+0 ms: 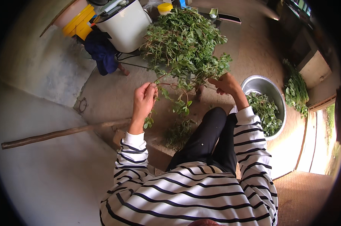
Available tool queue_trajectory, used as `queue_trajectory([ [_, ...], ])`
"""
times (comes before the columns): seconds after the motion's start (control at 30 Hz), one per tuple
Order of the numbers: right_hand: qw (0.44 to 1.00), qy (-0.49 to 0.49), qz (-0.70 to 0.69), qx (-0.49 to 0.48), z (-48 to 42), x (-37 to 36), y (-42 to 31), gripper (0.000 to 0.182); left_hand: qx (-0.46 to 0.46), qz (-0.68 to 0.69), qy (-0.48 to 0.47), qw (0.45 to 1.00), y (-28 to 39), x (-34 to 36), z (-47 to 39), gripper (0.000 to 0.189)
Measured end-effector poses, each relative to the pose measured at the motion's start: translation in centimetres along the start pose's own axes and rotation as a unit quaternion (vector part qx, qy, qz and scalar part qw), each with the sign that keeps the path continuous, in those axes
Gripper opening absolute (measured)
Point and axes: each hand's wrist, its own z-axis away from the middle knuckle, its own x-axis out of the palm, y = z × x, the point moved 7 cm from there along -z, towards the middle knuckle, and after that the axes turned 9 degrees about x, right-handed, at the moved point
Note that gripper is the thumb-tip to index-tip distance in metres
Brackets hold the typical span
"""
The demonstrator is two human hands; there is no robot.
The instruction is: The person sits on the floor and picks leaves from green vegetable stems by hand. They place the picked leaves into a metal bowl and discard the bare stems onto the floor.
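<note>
A large heap of leafy green stems, which look like purslane (pixel 184 42), lies on a low table in front of me. My left hand (pixel 145 94) pinches a reddish stem (pixel 170 84) at the heap's near left edge. Leaves from this sprig hang below my fingers. At the heap's near right edge is my right hand (pixel 227 84), fingers curled and fingertips close to the stems. Whether it grips any of them cannot be made out. Right of my knees stands a metal basin (pixel 283 113) with picked leafy sprigs (pixel 265 113) inside.
A white appliance (pixel 125 28) and a yellow-lidded jar (pixel 165 8) stand behind the heap, with a phone (pixel 229 18) to the right. Dark blue cloth (pixel 101 53) hangs at the table's left. A wooden pole (pixel 65 133) slants leftward. Plant scraps (pixel 179 134) lie below; long greens (pixel 296 87) lie beyond the basin.
</note>
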Motion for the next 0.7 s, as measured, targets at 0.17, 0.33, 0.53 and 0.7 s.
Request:
queue_trajectory([
  [0.17, 0.970, 0.096, -0.167, -0.149, 4.6, -0.3, -2.2, 0.027, -0.008, -0.014, -0.072, 0.997, 0.1, -0.9, 1.5, 0.026],
  [0.33, 0.945, -0.081, -0.244, -0.200, 8.2, 4.3, -3.9, 0.029, -0.032, 0.133, -0.181, 0.974, -5.7, -2.9, 4.4, 0.018],
  [0.53, 0.970, -0.050, -0.168, -0.167, 6.7, 7.7, -1.3, 0.030, -0.045, -0.263, -0.247, 0.932, -6.3, -2.3, 5.6, 0.027],
  [0.7, 0.932, -0.057, -0.222, -0.281, 7.9, 10.5, -4.3, 0.026, -0.016, -0.177, -0.296, 0.938, -6.8, -0.7, 6.6, 0.027],
])
